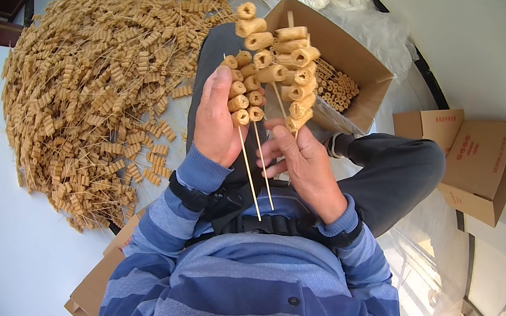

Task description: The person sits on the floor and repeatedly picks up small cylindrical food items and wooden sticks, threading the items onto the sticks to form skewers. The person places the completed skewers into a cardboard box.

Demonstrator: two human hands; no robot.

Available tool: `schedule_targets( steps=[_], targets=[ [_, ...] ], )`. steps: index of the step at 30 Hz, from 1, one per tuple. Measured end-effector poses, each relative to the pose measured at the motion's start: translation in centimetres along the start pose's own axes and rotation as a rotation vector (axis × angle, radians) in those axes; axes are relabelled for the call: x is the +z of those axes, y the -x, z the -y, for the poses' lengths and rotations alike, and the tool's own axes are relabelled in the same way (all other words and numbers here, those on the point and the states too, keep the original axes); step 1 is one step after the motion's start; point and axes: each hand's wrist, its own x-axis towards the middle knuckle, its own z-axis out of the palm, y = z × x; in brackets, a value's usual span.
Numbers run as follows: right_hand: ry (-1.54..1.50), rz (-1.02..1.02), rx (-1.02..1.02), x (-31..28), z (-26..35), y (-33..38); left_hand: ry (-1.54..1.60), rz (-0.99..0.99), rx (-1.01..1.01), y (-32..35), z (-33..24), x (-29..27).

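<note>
My left hand (218, 119) grips a bunch of thin wooden skewers (251, 94) threaded with tan roll-shaped pieces, their bare ends pointing down toward my chest. My right hand (303, 160) holds another skewer of tan rolls (295, 65), fanned up and to the right beside the first bunch. Both hands sit close together above my lap. Just beyond them is an open cardboard box (351, 50) with more skewered rolls packed inside.
A large heap of skewered tan rolls (92, 77) covers the white surface on my left. Two shut cardboard boxes (473, 161) stand to the right. Crumpled clear plastic (353, 1) lies behind the open box. Flattened cardboard (94, 285) lies by my left side.
</note>
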Motion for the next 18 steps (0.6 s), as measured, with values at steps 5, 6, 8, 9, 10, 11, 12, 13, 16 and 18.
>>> schedule_targets(
  steps=[5, 6, 8, 9, 10, 11, 12, 13, 16, 18],
  targets=[
    [-0.003, -0.041, 0.114, -0.8, 1.1, 0.4, 0.137, 0.037, 0.030, -0.9, -2.7, -1.3],
    [-0.022, -0.033, 0.113, -0.8, 1.1, 0.3, 0.149, 0.031, 0.029, -1.0, -3.2, -1.4],
    [-0.066, 0.018, 0.127, -1.0, 1.1, 0.3, 0.200, 0.120, 0.054, -1.2, -4.0, -1.4],
    [-0.066, 0.040, 0.152, -1.0, 1.1, 0.3, 0.216, 0.118, 0.061, -1.3, -4.3, -1.3],
    [-0.070, 0.072, 0.174, -1.0, 1.1, 0.3, 0.235, 0.168, 0.077, -1.3, -4.6, -1.1],
    [-0.071, 0.098, 0.205, -1.0, 1.1, 0.2, 0.199, 0.134, 0.103, -1.6, -4.8, -0.9],
    [-0.072, 0.121, 0.199, -1.0, 1.1, 0.2, 0.200, 0.115, 0.095, -1.7, -4.8, -0.8],
    [-0.070, 0.138, 0.200, -1.0, 1.1, 0.2, 0.191, 0.091, 0.093, -1.7, -4.7, -0.6],
    [-0.019, 0.188, 0.201, -0.9, 1.0, 0.4, 0.186, 0.027, 0.063, -1.6, -3.8, 0.0],
    [0.022, 0.224, 0.207, -0.9, 1.0, 0.5, 0.197, -0.007, 0.064, -1.6, -3.3, 0.1]
  ],
)
